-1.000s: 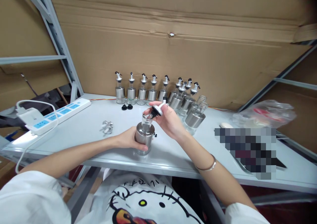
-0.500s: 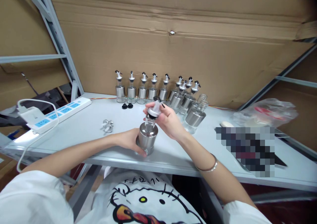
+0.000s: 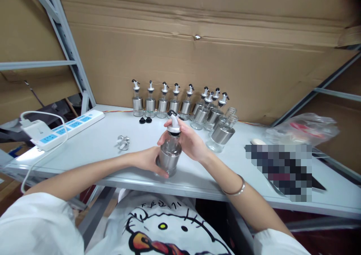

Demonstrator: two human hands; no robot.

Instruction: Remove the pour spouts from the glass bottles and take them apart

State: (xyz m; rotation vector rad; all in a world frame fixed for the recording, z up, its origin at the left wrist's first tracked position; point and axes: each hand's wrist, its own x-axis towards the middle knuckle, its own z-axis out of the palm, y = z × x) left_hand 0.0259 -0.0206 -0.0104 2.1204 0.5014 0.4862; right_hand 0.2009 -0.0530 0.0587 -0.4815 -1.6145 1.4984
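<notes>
In front of me on the table, a glass oil bottle with a steel sleeve stands near the front edge. My left hand wraps round its lower body, with the thumb on the near side. My right hand curls round the bottle's neck from the right, its fingers partly hidden behind the glass. A grey pourer spout with a black flap sits on the bottle's mouth, tilting slightly left. Further back stands a row of similar bottles with spouts. At the row's right end, a bottle without a spout stands nearest.
Left of centre lie small silvery parts, with two black caps behind them. A white power strip runs along the table's left side. At right are a plastic bag and a blurred-out item.
The pourer spout has come lower and more upright onto the bottle's mouth. My right hand has slid down from the spout to the neck; the left hand keeps its hold.
</notes>
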